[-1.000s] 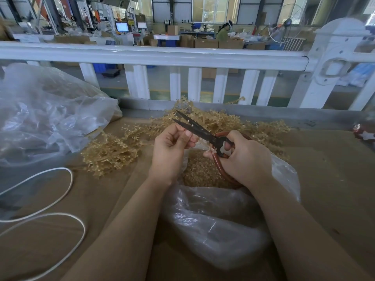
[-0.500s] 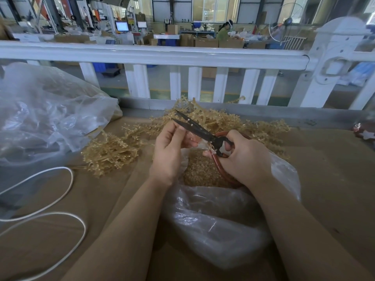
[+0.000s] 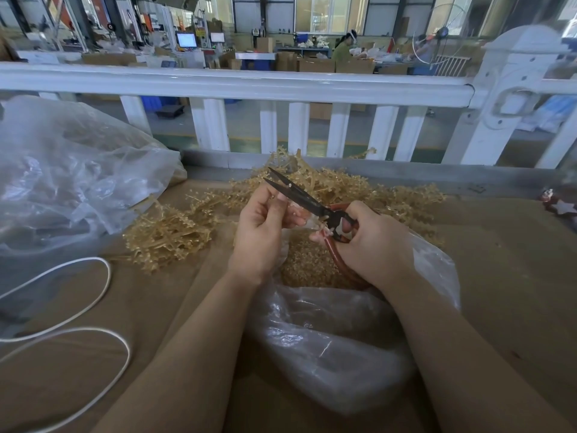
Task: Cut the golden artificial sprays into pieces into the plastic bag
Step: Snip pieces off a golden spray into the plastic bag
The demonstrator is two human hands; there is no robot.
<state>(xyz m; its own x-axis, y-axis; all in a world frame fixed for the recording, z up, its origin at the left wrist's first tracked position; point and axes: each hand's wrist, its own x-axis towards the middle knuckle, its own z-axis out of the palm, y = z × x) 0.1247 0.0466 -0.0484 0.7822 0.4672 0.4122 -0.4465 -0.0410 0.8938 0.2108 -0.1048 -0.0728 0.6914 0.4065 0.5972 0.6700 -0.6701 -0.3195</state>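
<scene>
My right hand grips the red handles of black-bladed scissors, blades slightly apart and pointing up-left. My left hand holds its fingers curled beside the blades, pinching a small pale piece of spray that is mostly hidden by the fingers. Both hands hover over the open mouth of a clear plastic bag holding cut golden pieces. A heap of uncut golden sprays lies on the brown table behind and to the left of the hands.
A large crumpled clear bag fills the left side. White cord loops on the table at lower left. A white railing runs along the far edge. A small red-and-white ornament sits at the right.
My left thumb and fingers have shifted slightly against the scissor blades; the scissors stay in nearly the same place.
</scene>
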